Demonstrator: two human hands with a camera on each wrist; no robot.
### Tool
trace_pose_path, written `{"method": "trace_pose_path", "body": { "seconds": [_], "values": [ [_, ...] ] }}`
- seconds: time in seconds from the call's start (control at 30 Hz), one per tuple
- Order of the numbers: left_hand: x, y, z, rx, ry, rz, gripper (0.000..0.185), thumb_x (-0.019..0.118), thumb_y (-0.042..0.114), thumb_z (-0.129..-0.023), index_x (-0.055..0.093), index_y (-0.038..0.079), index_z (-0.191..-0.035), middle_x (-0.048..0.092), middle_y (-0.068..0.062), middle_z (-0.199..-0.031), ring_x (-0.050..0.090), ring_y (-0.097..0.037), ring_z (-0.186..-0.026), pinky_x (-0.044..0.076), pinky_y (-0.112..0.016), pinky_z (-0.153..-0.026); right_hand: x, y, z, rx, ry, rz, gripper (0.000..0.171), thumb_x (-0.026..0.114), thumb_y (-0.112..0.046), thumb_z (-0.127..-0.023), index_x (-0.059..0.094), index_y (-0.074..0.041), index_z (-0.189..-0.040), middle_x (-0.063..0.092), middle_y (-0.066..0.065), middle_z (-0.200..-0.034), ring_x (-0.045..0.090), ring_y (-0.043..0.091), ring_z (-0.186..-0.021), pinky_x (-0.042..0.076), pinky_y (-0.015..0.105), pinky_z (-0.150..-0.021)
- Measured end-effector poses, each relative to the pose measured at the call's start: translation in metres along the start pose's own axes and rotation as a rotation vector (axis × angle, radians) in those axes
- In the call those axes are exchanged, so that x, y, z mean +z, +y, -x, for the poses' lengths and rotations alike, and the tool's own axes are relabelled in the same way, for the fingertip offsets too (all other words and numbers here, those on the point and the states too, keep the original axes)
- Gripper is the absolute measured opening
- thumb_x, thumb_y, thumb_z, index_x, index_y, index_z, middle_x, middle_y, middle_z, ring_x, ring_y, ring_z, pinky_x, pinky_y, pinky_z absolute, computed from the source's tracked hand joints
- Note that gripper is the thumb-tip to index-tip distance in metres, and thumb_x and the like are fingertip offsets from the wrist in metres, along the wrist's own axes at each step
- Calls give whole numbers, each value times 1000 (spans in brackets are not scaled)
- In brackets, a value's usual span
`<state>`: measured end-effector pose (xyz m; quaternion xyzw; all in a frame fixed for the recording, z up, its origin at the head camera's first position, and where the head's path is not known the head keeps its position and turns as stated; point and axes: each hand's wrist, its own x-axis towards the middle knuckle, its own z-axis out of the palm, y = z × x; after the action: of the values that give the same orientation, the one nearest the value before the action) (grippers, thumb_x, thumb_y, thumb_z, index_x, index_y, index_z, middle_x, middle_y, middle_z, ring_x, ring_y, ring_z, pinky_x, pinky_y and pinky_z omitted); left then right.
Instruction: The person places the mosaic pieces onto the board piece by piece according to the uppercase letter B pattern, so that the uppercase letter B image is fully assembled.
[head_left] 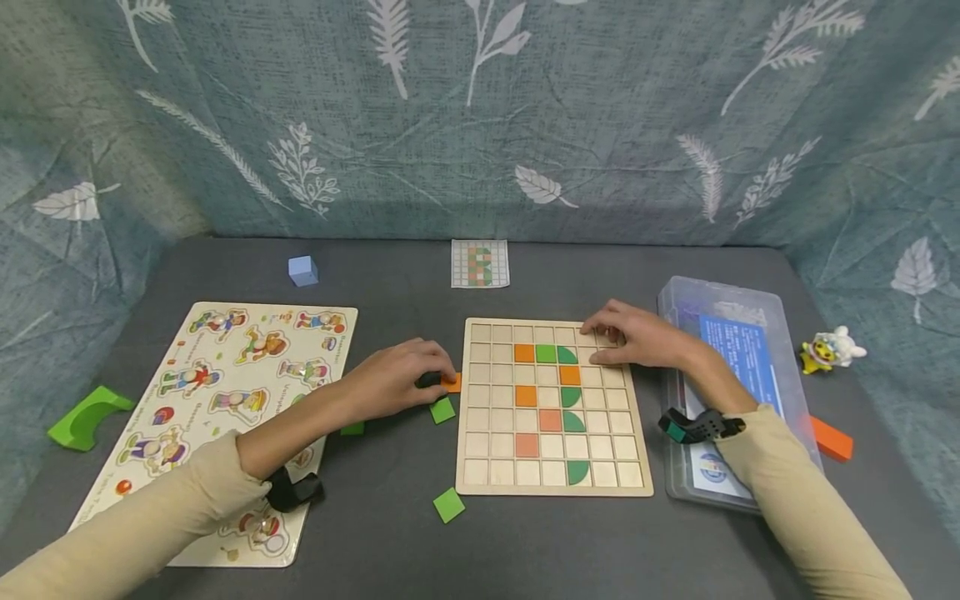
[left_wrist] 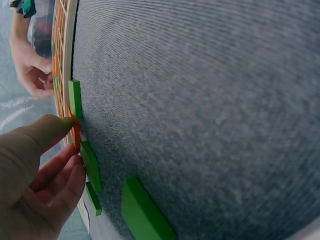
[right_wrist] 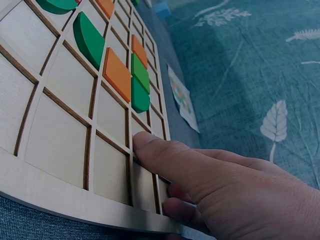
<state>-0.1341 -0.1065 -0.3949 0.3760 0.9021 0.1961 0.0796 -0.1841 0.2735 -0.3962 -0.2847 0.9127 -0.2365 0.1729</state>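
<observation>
A big blue-green cloth [head_left: 540,208] with pale leaves hangs past both hands. Under them is the dark worktop [head_left: 375,517]. A picture board [head_left: 277,311] lies left of the left hand, its long side running away from the person. The wooden grid board [head_left: 548,396] sits flat between the hands; it looks square, with rows going from the left hand's side to the right hand's side. A clear box [head_left: 761,304] is right of the right hand, its long side running away too. The right hand [head_left: 637,333] rests on the grid board's far right corner, thumb and fingers apart. The left hand [head_left: 408,375] pinches an orange tile. A green arch [head_left: 78,422] is far left of the left hand. A pattern card [head_left: 480,264] lies past the hands. A toy [head_left: 831,348] is right of the right hand, and a blue cube [head_left: 302,271] is past the left. One green tile [head_left: 442,409] is just beside the left fingertips. The orange tile [left_wrist: 76,135] is at those tips, by the grid board's left edge; fingers hide some, but the left wrist view shows a thin strip, its long way running along that edge
</observation>
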Motion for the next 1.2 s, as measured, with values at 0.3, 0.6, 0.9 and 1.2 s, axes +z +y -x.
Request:
{"method": "trace_pose_path", "body": {
  "seconds": [0.3, 0.6, 0.9, 1.2],
  "values": [
    [2, 1, -1, 75, 16, -72, 11, 70, 18, -89, 73, 15, -99, 66, -1, -109, 63, -16, -98, 53, -33, -77, 1, -1, 0, 0, -1, 17, 41, 72, -27, -88, 62, -11, -124, 53, 7, -102, 49, 14, -84, 44, 33, -76],
    [2, 6, -3, 167, 16, -196, 11, 70, 11, -88, 72, 11, -98, 67, -4, -102, 63, -17, -91, 53, -32, -75, 3, 1, 1, -8, 5, 18, 41, 71, -28, -88, 62, -11, -124, 54, 7, -103, 50, 14, -85, 44, 34, -76],
    [-4, 6, -4, 185, 81, -203, 12, 72, 11, -85, 72, 12, -97, 67, -3, -97, 62, -15, -85, 52, -30, -70, 1, 2, 1, -11, 7, 18, 41, 71, -29, -89, 61, -10, -125, 54, 8, -104, 50, 14, -85, 43, 33, -75],
    [9, 63, -14, 336, 219, -138, 10, 74, 14, -84, 73, 15, -94, 67, 1, -94, 62, -12, -86, 53, -23, -74, 2, 1, -2, -7, 5, 13, 42, 72, -28, -88, 61, -11, -125, 53, 6, -103, 48, 14, -84, 43, 33, -75]
  ]
}}
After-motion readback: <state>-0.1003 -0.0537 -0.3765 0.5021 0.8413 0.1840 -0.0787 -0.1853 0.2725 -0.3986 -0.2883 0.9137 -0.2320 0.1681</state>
